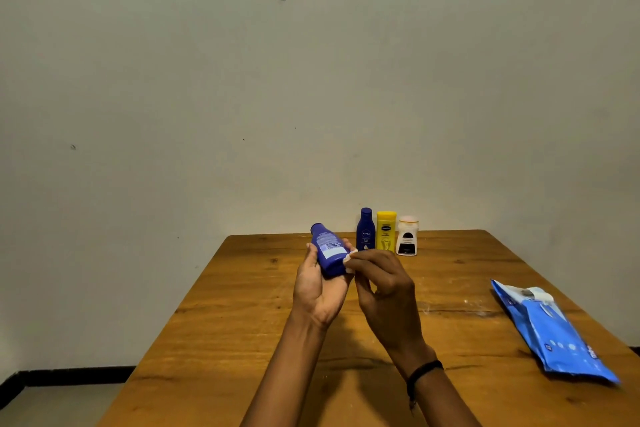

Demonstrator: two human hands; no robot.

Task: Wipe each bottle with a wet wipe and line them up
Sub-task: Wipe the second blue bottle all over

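We're gripping blue bottle (329, 251) in L hand (320, 291), fingers curled round it, over table (242, 322) centre; R hand (384, 284) pinching wet wipe (349, 258) at bottle's 4 o'clock; 3 bottles (386, 232) standing in row at table's 12 o'clock, prob. done; this one not yet placed.

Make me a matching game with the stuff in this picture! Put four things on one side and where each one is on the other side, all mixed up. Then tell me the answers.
Things
1. yellow bottle
2. wet wipe
3. wipe pack
4. tilted blue bottle

Places
A. lying on the right side of the table
B. held in the left hand
C. standing between the upright blue bottle and the white bottle
D. pinched in the right hand

Answers: 1-C, 2-D, 3-A, 4-B
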